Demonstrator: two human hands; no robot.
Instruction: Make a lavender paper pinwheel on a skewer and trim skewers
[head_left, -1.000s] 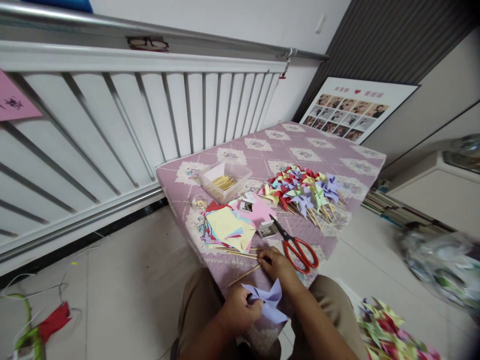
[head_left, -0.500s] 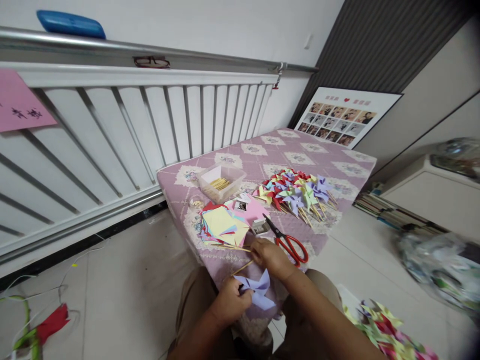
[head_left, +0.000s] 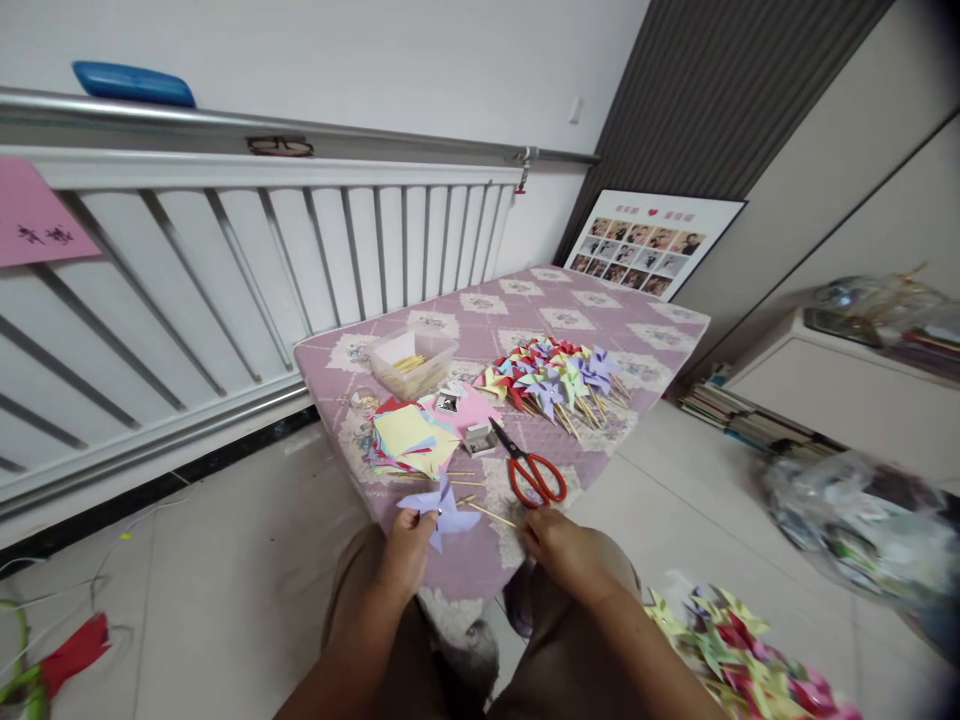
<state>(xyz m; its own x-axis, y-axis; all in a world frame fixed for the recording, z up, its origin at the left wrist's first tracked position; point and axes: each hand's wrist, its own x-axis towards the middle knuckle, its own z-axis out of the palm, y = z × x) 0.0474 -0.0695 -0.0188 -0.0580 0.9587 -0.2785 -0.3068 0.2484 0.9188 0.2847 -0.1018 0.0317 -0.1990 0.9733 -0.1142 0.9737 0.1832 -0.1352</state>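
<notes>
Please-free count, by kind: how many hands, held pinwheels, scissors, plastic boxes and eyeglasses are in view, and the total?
Left hand and right hand: 2
Held purple pinwheel: 1
Red-handled scissors: 1
Plastic box: 1
Eyeglasses: 1
Total: 6

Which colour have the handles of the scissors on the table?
The scissors' smooth handles are red, shown best in the head view.

A blue case (head_left: 135, 84) and glasses (head_left: 280, 147) rest above the radiator (head_left: 300, 250); a photo board (head_left: 654, 245) leans far right.
</notes>
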